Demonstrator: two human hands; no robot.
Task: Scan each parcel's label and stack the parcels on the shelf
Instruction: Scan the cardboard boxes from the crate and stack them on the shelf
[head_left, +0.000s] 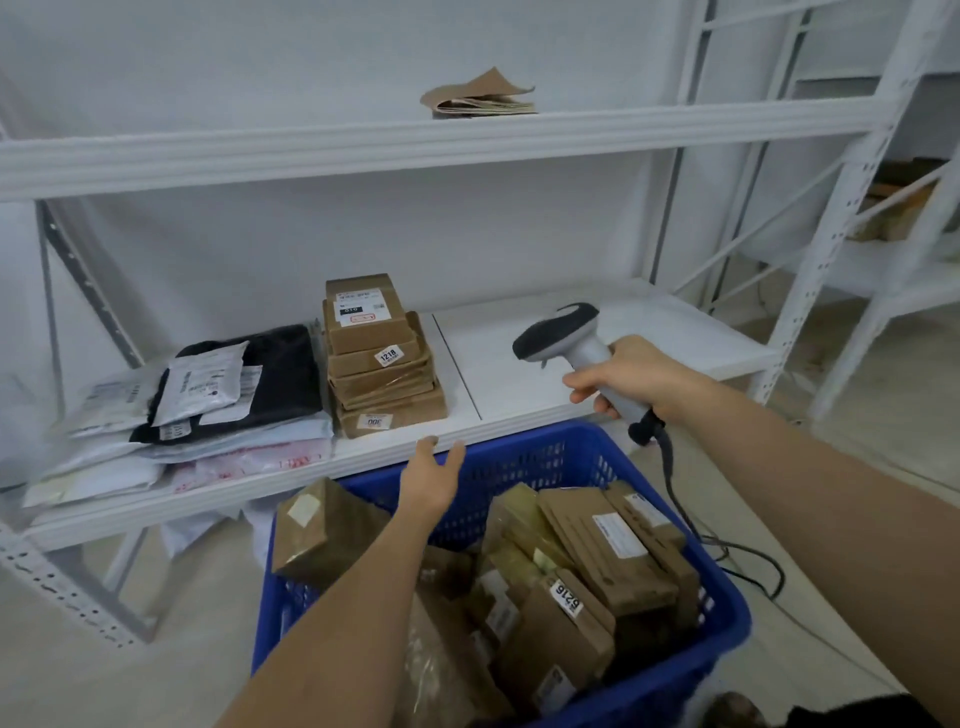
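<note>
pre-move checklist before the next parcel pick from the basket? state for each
1. Right hand grips scanner: ok.
2. Left hand free, fingers straight, above blue basket: ok.
3. Parcels left in basket, e.g. parcel tagged 6216: ok.
4. Box stack on shelf square: not ok, the boxes sit skewed.
5. Bare shelf right of stack: ok.
6. Scanner cable clear of basket: cannot tell.

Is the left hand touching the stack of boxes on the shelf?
Apart. The head view shows the open left hand over the blue basket, with bare shelf edge between its fingers and the stack.
</note>
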